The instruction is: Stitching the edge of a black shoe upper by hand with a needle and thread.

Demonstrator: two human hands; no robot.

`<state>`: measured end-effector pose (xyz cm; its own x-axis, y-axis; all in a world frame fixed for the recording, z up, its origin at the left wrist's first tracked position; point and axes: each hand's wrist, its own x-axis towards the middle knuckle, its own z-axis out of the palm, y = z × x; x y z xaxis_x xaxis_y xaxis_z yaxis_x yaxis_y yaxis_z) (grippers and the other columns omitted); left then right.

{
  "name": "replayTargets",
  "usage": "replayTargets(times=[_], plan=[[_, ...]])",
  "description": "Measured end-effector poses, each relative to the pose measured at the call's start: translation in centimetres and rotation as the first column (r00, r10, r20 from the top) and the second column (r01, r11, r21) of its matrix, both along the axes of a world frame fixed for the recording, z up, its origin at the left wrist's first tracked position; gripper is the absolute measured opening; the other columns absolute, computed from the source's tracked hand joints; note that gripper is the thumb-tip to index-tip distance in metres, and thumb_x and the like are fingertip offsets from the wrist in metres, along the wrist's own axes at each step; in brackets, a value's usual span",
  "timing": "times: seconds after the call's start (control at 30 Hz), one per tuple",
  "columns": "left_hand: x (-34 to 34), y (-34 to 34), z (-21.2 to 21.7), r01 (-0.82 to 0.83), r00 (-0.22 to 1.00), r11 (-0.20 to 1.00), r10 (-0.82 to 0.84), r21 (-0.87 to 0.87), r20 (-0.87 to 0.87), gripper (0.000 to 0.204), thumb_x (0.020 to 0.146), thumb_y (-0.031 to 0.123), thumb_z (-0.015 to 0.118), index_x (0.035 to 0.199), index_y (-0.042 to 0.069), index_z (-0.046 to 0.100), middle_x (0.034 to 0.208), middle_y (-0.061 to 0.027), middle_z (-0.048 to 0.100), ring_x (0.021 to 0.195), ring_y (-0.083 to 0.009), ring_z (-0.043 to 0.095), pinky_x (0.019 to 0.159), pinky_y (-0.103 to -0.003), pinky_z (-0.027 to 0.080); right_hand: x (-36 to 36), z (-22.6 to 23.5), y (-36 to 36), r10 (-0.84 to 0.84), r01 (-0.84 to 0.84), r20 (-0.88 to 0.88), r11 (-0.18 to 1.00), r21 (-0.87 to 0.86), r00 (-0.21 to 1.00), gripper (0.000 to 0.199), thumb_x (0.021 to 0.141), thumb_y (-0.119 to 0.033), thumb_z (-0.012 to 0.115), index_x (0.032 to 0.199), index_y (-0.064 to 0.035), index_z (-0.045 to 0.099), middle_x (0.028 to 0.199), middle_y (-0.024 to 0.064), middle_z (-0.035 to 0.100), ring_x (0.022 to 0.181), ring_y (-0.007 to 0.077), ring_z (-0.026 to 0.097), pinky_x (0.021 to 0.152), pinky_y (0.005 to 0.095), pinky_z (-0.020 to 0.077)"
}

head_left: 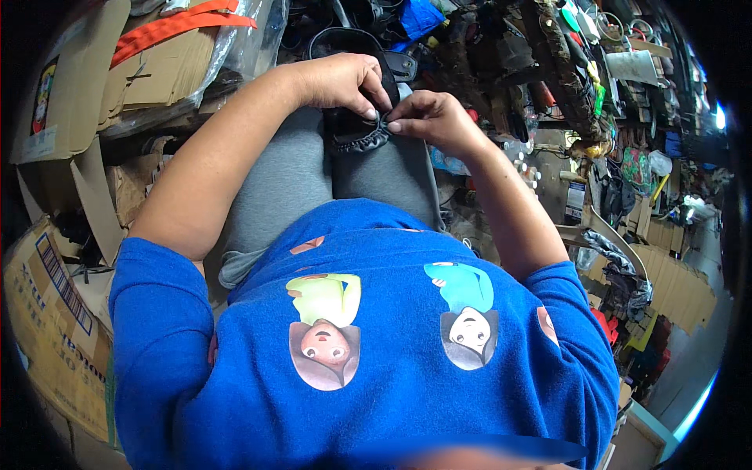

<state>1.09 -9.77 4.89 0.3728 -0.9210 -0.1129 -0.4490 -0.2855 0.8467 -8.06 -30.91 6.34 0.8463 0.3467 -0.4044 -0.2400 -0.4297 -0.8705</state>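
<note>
Over my lap I hold a soft, shiny black piece with a gathered, ruffled edge point(360, 144); it looks like part of a shoe, but its exact kind is unclear. My left hand point(348, 84) bends over it from above, thumb and fingers closed on its rim. From the other side, my right hand point(435, 121) pinches the same edge between thumb and fingertips, close to the left thumb. Both hands nearly meet there. Just beyond the left hand lies a dark, rounded object with a pale rim point(345, 39), partly covered by that hand.
Cardboard boxes point(70, 86) with an orange strap point(180, 27) and clear plastic stand at the left. Another printed carton point(59, 329) is nearer. Cluttered shelving point(564, 63) with tools and bottles fills the right. A blue plastic bag point(423, 17) lies at the far side.
</note>
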Motion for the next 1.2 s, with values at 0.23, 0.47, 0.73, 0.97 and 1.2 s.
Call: replayTargets(times=[0.23,0.47,0.73,0.97,1.2], plan=[[-1.4,2.2,-0.2,-0.314,0.899,0.915,0.372,-0.254,0.229,0.033,0.076,0.007,0.056,0.108,0.008,0.061,0.109,-0.0093,0.050,0.107,-0.0221,0.049,0.092,-0.032,0.041,-0.9,1.3,0.4,0.165,-0.058,0.418,0.965,-0.257,0.893,0.014,0.077,-0.011,0.073,0.091,-0.0110,0.072,0.079,0.0055,0.062,0.077,0.0152,0.061,0.070,0.0285,0.0494],[-7.3,6.2,2.8,-0.630,0.743,0.733,0.665,-0.254,0.077,0.041,0.085,-0.007,0.044,0.118,0.010,0.062,0.102,-0.0113,0.050,0.076,-0.0170,0.058,0.075,-0.028,0.050,-4.1,1.1,1.0,0.338,0.039,0.609,0.854,-0.520,0.717,0.025,0.078,-0.008,0.068,0.101,-0.0183,0.072,0.074,0.0043,0.052,0.075,0.0225,0.054,0.072,0.0326,0.0409],[-4.1,16.5,7.7,-0.880,0.424,0.321,0.864,-0.351,-0.272,0.032,0.094,0.009,0.048,0.123,-0.003,0.056,0.116,-0.0111,0.061,0.088,-0.0129,0.059,0.085,-0.026,0.046,-3.7,0.6,-0.3,0.213,-0.017,0.483,0.926,-0.378,0.849,0.034,0.077,0.000,0.064,0.107,-0.0152,0.070,0.077,0.0083,0.053,0.068,0.0219,0.056,0.060,0.0303,0.0461],[-3.5,26.9,8.7,-0.915,0.097,0.132,0.989,-0.380,0.110,0.031,0.096,0.010,0.048,0.123,-0.003,0.054,0.107,-0.0119,0.064,0.095,-0.0159,0.060,0.086,-0.028,0.047,-5.5,1.2,1.2,0.386,0.076,0.584,0.787,-0.612,0.714,0.037,0.078,-0.007,0.062,0.111,-0.0221,0.068,0.080,0.0041,0.054,0.080,0.0216,0.056,0.081,0.0393,0.0374],[-10.4,8.0,3.9,-0.544,0.693,0.830,0.526,-0.120,0.493,0.019,0.073,0.003,0.067,0.092,0.007,0.070,0.085,-0.0052,0.062,0.082,-0.0219,0.058,0.076,-0.034,0.045,-6.0,1.7,2.1,0.479,0.110,0.526,0.657,-0.746,0.703,0.038,0.081,-0.011,0.054,0.116,-0.0235,0.066,0.085,0.0033,0.057,0.090,0.0208,0.057,0.090,0.0455,0.0348]])
